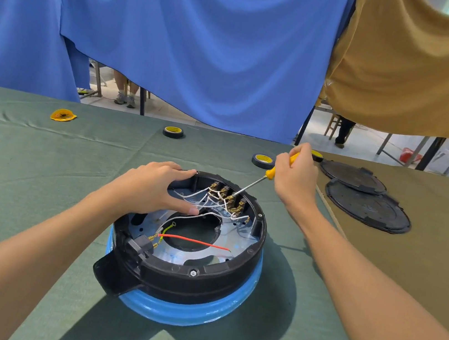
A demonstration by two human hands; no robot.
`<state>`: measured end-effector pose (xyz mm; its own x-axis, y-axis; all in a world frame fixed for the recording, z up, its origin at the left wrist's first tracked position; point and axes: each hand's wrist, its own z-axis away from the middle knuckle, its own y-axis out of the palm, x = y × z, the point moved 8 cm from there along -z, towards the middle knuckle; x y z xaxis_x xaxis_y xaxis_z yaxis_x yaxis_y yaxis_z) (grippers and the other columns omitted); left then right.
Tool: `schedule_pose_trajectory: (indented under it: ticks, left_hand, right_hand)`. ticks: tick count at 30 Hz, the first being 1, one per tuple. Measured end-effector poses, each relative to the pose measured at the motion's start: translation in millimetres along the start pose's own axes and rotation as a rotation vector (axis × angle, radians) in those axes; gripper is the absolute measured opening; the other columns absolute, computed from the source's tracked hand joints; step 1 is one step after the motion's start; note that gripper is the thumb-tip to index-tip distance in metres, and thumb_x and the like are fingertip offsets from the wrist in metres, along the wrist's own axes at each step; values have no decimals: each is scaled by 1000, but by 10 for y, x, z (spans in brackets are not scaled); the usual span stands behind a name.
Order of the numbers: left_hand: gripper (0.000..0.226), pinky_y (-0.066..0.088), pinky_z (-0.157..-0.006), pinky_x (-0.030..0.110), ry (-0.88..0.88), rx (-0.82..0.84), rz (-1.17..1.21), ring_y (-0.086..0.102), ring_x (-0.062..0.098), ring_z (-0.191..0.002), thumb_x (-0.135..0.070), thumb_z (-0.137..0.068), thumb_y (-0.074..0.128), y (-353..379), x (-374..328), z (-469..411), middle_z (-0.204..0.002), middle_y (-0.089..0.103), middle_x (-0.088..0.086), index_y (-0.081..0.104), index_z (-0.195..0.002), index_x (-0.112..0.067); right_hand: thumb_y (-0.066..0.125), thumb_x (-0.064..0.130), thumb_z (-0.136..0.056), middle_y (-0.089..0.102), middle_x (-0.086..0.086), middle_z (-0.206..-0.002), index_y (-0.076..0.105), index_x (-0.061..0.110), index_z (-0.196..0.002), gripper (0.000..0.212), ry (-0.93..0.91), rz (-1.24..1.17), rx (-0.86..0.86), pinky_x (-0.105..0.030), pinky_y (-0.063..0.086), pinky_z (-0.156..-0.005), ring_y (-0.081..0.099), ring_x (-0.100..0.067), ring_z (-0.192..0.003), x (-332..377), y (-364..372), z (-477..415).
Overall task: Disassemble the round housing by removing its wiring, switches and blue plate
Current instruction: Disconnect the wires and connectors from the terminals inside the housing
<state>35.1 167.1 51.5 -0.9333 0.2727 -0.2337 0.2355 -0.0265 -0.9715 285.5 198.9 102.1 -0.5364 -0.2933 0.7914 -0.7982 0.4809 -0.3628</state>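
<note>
The round black housing (201,280) sits on a blue base ring (190,313) in the middle of the green table. Inside lie a pale blue plate (239,239), white wires (199,195), a red wire (195,241) and a row of brass switches (228,196) at the far wall. My left hand (153,188) rests on the housing's far left rim, fingers over the edge and thumb inside. My right hand (294,174) grips a yellow-handled screwdriver (271,172), its tip at the switches.
Two black rolls of tape (173,132) (263,160) and a yellow scrap (63,115) lie farther back on the green cloth (28,169). Two black round covers (367,208) lie on the brown cloth at the right. Blue and tan curtains hang behind the table.
</note>
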Motion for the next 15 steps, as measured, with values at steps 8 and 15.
schedule_pose_trajectory:
  ticks: [8,15]
  left_hand:
    - [113,38,-105,43,-5,-9,6,39,20,-134,-91,-53,41,-15,-7,16,-150,39,-8,28,-151,-37]
    - [112,39,-105,45,-5,1,-6,38,21,-135,-91,-54,39,-9,-1,18,-151,37,-8,26,-151,-37]
  right_hand:
    - [39,10,-94,45,-9,-90,35,16,-77,19,353,-11,-8,-28,26,-45,41,-20,-64,-324,112,102]
    - [39,12,-97,45,-2,-74,40,11,-88,9,23,15,-62,-20,39,-49,42,-10,-69,104,123,228]
